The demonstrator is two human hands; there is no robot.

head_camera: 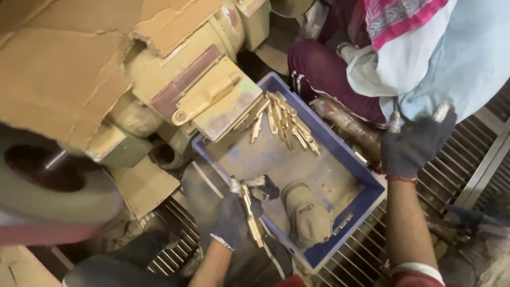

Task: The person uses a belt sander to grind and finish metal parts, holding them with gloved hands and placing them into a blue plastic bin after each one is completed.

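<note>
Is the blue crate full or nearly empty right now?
Nearly empty: the blue crate holds one cluster of brass pieces at its far end; most of its floor is bare.

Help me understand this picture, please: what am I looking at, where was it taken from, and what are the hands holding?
The single picture comes from a camera worn on a person's head, looking down at their own two gloved hands. The left hand grips a few long brass-coloured metal pieces at the near edge of a blue plastic crate. The right hand is raised beyond the crate's right side; whether it holds anything cannot be told. Inside the crate lie a pile of similar brass pieces at the far end and a dusty shoe-like thing near the front. To the left stands a machine caked in yellowish dust. Another person sits at the top right.
</note>
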